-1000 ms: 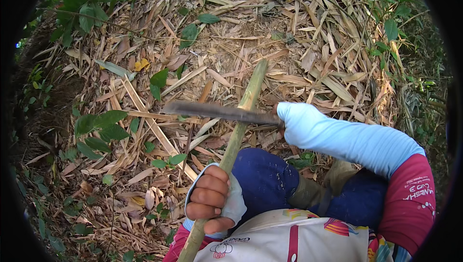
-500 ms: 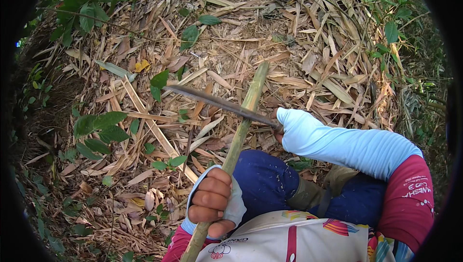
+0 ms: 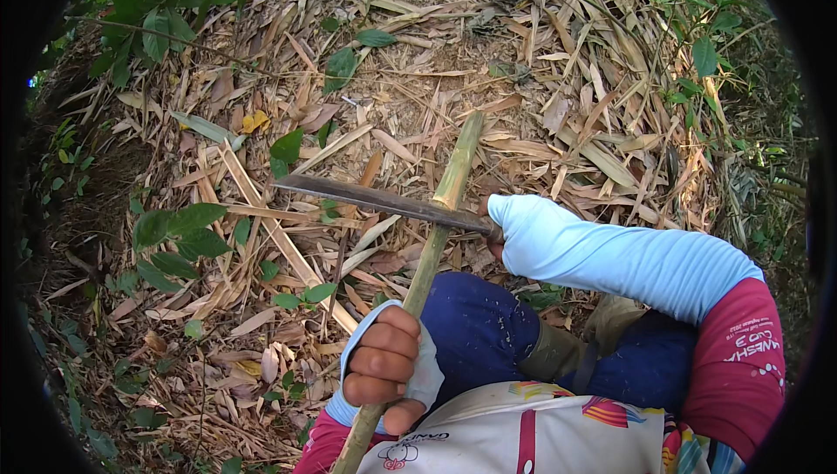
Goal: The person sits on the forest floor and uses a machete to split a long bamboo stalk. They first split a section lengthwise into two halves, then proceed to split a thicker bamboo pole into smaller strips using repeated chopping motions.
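My left hand (image 3: 382, 361) is closed around the lower part of a green bamboo pole (image 3: 425, 277), which slants up and away from me to the right. My right hand (image 3: 494, 231), mostly covered by a light blue sleeve, grips the handle of a machete (image 3: 366, 196). The long dark blade lies across the pole above its middle and points left. Beside the blade a pale, shaved patch shows on the pole. Most of the right hand's fingers are hidden behind the sleeve and handle.
Dry bamboo leaves and shavings (image 3: 523, 138) cover the ground. A split bamboo strip (image 3: 283, 234) lies to the left of the pole. Green leafy plants (image 3: 187, 234) grow at the left, with more at the upper right. My bent leg in blue trousers (image 3: 475, 321) is close to the pole.
The machete has come slightly toward me and to the left, its blade lying flatter across the pole. My right hand moved with it; my left hand and the pole stayed nearly still.
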`<state>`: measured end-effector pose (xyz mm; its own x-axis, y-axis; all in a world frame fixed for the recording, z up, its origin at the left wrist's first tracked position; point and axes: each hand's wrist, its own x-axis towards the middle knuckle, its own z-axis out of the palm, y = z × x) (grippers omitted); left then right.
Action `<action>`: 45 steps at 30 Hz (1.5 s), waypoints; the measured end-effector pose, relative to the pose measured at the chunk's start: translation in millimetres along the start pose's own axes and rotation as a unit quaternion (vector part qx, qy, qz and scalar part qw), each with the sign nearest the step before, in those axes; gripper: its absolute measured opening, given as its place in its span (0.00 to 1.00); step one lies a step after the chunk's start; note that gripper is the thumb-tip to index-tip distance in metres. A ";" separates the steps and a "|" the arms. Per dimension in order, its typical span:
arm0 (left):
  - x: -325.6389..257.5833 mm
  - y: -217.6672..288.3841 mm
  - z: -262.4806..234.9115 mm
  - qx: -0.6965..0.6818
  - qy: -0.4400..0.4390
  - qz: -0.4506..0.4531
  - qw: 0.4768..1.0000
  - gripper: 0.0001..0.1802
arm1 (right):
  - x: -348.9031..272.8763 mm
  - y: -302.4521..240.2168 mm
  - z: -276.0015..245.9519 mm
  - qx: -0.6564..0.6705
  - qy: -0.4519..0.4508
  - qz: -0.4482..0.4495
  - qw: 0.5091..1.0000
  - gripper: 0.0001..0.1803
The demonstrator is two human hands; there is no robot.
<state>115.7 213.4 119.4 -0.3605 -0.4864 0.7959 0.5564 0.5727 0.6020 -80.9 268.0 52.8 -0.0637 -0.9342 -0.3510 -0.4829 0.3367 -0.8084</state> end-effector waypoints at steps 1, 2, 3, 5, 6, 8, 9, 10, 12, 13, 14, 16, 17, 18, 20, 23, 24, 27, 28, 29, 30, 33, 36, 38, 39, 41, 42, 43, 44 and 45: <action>0.2 -1.2 0.4 -0.005 -0.002 0.002 1.000 0.23 | 0.5 0.8 -4.2 0.007 0.001 0.000 1.000 0.17; 0.2 -1.7 0.4 -0.005 -0.004 0.003 1.000 0.23 | 0.6 1.4 -6.8 0.015 0.002 0.000 1.000 0.16; 0.1 -1.9 0.2 -0.005 -0.006 0.004 1.000 0.23 | -0.2 1.7 -6.0 0.002 0.006 -0.002 1.000 0.16; -0.2 -0.4 -0.4 -0.004 -0.009 0.005 1.000 0.23 | -1.3 1.3 0.8 -0.022 0.010 -0.007 1.000 0.15; 0.3 -0.1 -0.1 -0.005 -0.011 0.005 1.000 0.23 | 0.0 3.2 1.4 -0.014 0.009 -0.005 1.000 0.15; 0.2 -1.3 -0.1 -0.007 -0.011 0.007 1.000 0.23 | 3.5 7.7 -1.3 0.000 0.008 0.001 1.000 0.15; -0.7 -1.6 -0.4 -0.007 -0.009 0.007 1.000 0.24 | 2.2 7.7 -0.9 0.004 0.006 0.000 1.000 0.15; -1.1 -1.3 -0.3 -0.006 -0.007 0.007 1.000 0.24 | -0.3 5.7 -0.9 0.008 0.002 -0.002 1.000 0.15; -0.1 -1.3 1.2 -0.006 -0.003 0.010 1.000 0.23 | -0.6 6.0 -0.6 0.011 0.004 -0.002 1.000 0.15; 0.2 -1.6 1.8 -0.007 -0.001 0.012 1.000 0.23 | 1.5 8.4 -0.5 0.009 0.009 0.001 1.000 0.15; 0.3 -1.1 1.6 -0.005 -0.005 0.008 1.000 0.23 | 2.5 9.9 -0.5 0.007 0.015 0.003 1.000 0.15; 0.4 0.2 0.2 -0.001 -0.013 0.002 1.000 0.23 | -1.0 8.8 1.3 0.001 0.011 -0.010 1.000 0.15; 0.6 -0.3 -0.1 -0.002 -0.013 0.004 1.000 0.23 | -2.5 7.6 1.4 -0.002 0.008 -0.016 1.000 0.15; 0.8 -1.3 -0.4 -0.003 -0.013 0.006 1.000 0.23 | -1.6 6.3 -0.4 -0.001 0.001 0.001 1.000 0.15; 0.9 -1.6 0.1 -0.003 -0.011 0.009 1.000 0.23 | 1.4 3.5 -5.7 0.001 -0.012 0.034 0.999 0.15; -0.2 -1.4 1.0 -0.004 -0.006 0.010 1.000 0.23 | -2.7 9.4 1.9 0.014 0.003 -0.018 1.000 0.15; -0.1 -2.3 1.1 -0.005 -0.005 0.012 1.000 0.23 | -1.4 11.2 3.0 0.014 0.004 -0.001 1.000 0.15; 0.2 -2.6 3.1 -0.009 -0.004 0.018 1.000 0.24 | 0.8 7.9 0.6 -0.003 0.019 0.036 0.999 0.15; -0.6 -2.6 2.9 -0.011 -0.004 0.017 1.000 0.24 | -0.9 8.1 1.6 0.002 0.011 0.018 1.000 0.15; -0.4 -2.9 2.2 -0.011 -0.007 0.017 1.000 0.24 | -3.1 8.5 1.6 0.008 0.003 0.000 1.000 0.15; 0.2 -3.5 1.2 -0.011 -0.009 0.018 1.000 0.24 | -4.7 8.4 0.9 0.014 -0.005 -0.018 1.000 0.14; -0.5 -1.0 1.7 -0.012 -0.012 0.015 1.000 0.23 | -0.3 6.4 -2.0 -0.004 0.000 0.023 1.000 0.13; 0.7 -2.4 0.0 -0.013 -0.019 0.015 1.000 0.23 | -3.8 8.1 -2.1 -0.003 0.013 -0.005 1.000 0.13; -0.1 -1.8 0.1 -0.011 -0.020 0.015 1.000 0.23 | -2.2 10.3 -2.0 -0.010 0.021 -0.009 1.000 0.13; -1.3 -0.6 0.6 -0.010 -0.019 0.014 1.000 0.23 | 2.6 13.0 0.2 0.029 0.013 0.054 0.998 0.14; -0.3 -1.8 0.7 -0.011 -0.017 0.014 1.000 0.23 | 0.5 15.5 0.2 0.014 0.003 0.029 0.999 0.14; 1.0 -2.3 1.2 -0.012 -0.014 0.015 1.000 0.23 | -0.4 16.0 0.6 0.006 -0.003 0.016 1.000 0.14; 0.6 -1.3 1.4 -0.013 -0.010 0.014 1.000 0.23 | -4.6 8.0 -3.0 -0.005 -0.002 0.018 1.000 0.15; -0.4 -0.6 1.0 -0.010 -0.011 0.012 1.000 0.23 | -2.6 11.4 -1.2 -0.013 0.019 0.034 0.999 0.15; -1.8 0.1 0.3 -0.008 -0.012 0.009 1.000 0.23 | 2.4 18.8 1.8 -0.020 0.041 0.050 0.998 0.15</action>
<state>116.1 214.5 118.1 -0.3676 -0.4599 0.8083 0.5746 0.5710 0.5863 -88.5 272.3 35.9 -0.1832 -0.9036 -0.3872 -0.5051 0.4244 -0.7515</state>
